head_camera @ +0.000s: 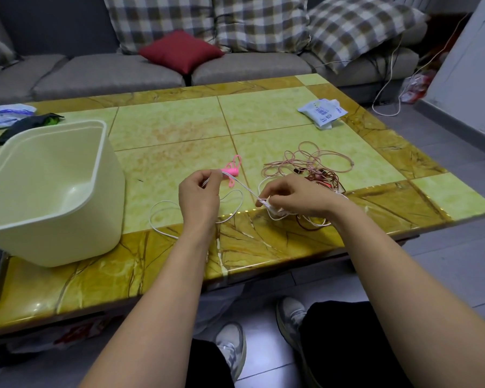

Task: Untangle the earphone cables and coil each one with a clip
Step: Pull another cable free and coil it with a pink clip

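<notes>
Both hands work just above the near edge of a tiled table (165, 127). The left hand (199, 194) has its fingers curled and pinches a white cable (244, 188) between thumb and fingertips. The right hand (291, 196) is also curled and pinches the same cable lower down, where it knots into a small white clump. The cable runs taut between the two hands. Its free end trails in a loose loop on the table near the left wrist.

Just right of the right hand lies a heap of thin pink cable (305, 163) mixed with a dark red cable (329, 177), and white strands run into it. Just beyond the left hand sits a small pink bundle (231, 171). It may be a clip or a cable already coiled; I cannot tell which.

A cream bin (53, 242) stands at the left, tipped toward the viewer. A white packet (322, 112) lies at the far right.

The task looks to be at an early stage. The white cable is only partly freed, the pink and red ones lie tangled, and no white, pink or red coil is clipped.
</notes>
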The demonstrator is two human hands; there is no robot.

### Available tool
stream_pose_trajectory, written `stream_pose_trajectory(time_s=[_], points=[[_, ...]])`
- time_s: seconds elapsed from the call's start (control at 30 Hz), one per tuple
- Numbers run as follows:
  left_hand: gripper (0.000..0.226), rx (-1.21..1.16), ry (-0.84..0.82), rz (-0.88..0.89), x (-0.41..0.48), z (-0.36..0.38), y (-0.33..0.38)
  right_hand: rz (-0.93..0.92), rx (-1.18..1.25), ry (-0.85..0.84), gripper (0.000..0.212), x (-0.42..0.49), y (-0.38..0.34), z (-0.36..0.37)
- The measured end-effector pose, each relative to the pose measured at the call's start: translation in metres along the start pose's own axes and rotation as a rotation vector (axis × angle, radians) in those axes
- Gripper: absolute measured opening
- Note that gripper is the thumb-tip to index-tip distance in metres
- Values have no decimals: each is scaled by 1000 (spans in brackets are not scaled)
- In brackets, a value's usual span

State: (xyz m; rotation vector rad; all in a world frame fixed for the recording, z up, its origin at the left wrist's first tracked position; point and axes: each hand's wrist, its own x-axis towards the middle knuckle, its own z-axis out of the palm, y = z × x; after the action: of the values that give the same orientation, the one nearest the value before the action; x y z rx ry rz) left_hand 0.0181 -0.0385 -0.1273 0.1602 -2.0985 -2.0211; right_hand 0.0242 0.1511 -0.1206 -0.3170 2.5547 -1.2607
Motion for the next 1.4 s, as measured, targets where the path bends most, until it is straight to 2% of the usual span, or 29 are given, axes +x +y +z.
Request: stream_pose_trajectory(time_s=[0.13, 0.2, 0.27, 0.37, 0.47, 0.57, 0.73, 0.83, 0.9, 0.97, 1.03, 1.13, 1.2, 1.3, 1.4], points=[[28, 23, 20, -16, 0, 0, -3, 26, -99, 97, 42, 1, 1, 2], [26, 24, 34, -18, 2, 0, -5, -10, -50, 87, 48, 1, 0, 3], [24, 17, 28, -16, 2, 1, -5, -49, 34, 23, 42, 2, -3, 4], [24, 14, -6, -7, 0, 1, -2, -49, 64, -98, 21, 5, -4, 10], [25, -47, 4, -45, 0, -1, 1, -2, 29, -33, 15, 6, 2, 5], [15, -103, 82, -114, 5, -7, -1, 3, 8, 30, 11, 4, 4, -5], [15, 45, 85, -170, 11, -14, -16, 1, 91, 14, 18, -1, -1, -4], [13, 150, 97, -136, 13, -17, -18, -42, 58, 94, 20, -1, 0, -7], [16, 431, 104, -122, 13, -19, -18, -65, 25, 139, 17, 1, 1, -6], [19, 828, 66, -30, 11, -19, -17, -76, -24, 154, 16, 3, 0, -4], [29, 1001, 34, 209, 5, -15, -15, -78, -94, 135, 17, 4, -1, 0], [36, 755, -125, 616, -8, -2, -2, -78, -160, 118, 16, 6, -3, 4], [38, 681, -226, 742, -14, 7, 3, -88, -189, 135, 15, 6, -3, 6], [38, 845, -441, 666, -15, 14, -7, -106, -223, 148, 12, 7, -3, 8], [28, 899, -565, 416, -15, 16, -22, -99, -181, 114, 11, 5, -1, 7]])
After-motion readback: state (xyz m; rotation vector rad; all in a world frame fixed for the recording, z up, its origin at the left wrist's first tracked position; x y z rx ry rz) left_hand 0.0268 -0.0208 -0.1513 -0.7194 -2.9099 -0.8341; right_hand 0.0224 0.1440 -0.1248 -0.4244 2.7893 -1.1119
